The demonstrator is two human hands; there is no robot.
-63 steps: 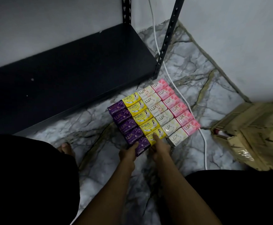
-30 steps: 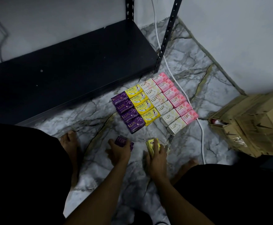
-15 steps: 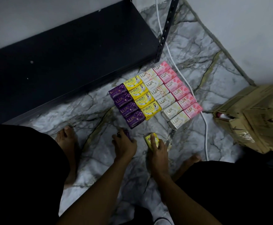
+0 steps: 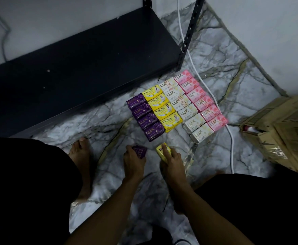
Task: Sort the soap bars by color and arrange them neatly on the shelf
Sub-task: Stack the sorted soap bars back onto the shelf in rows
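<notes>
I note one purple soap bar (image 4: 139, 151) and one yellow soap bar (image 4: 163, 151) apart from the colour-sorted rows (image 4: 177, 105) on the floor.

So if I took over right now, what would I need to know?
Left hand grips a purple soap bar; right hand grips a yellow soap bar, both low over the marble floor.
The other bars sit on the floor in color columns: purple column, yellow column, cream column, pink column.
Done: colors sorted.
Left: every bar must go onto the black shelf, which holds none in view.
</notes>
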